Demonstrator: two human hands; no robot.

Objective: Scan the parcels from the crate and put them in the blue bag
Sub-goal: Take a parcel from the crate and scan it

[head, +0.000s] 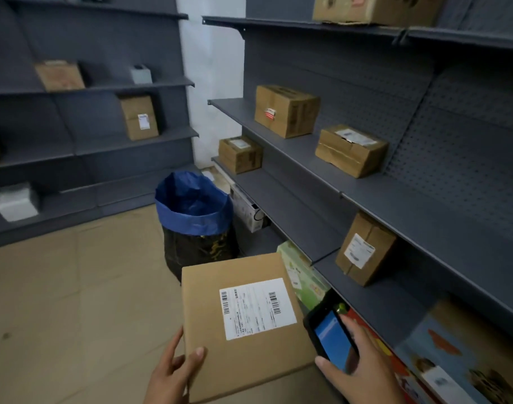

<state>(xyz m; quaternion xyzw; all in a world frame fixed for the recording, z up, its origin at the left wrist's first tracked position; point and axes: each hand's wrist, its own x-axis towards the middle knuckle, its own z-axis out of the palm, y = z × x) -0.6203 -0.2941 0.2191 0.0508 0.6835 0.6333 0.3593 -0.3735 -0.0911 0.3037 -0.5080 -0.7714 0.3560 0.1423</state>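
This is a small store room with grey shelves on two walls and a tan floor. The left hand grips the near left corner of a flat brown parcel, with the thumb on top. The parcel is up in the air, and its white label faces up. The right hand holds a black scanner with a blue screen, just beside the parcel's right edge. Past the parcel, the blue bag stands open on the floor, near the low end of the right shelves. Brown boxes sit on the shelves. I cannot see the crate.

The parcel is held by one corner only, so it could tip and slip out. The scanner looks off to the side of the label, so the scan may miss. A throw from here could hit the bag's rim and knock it over.
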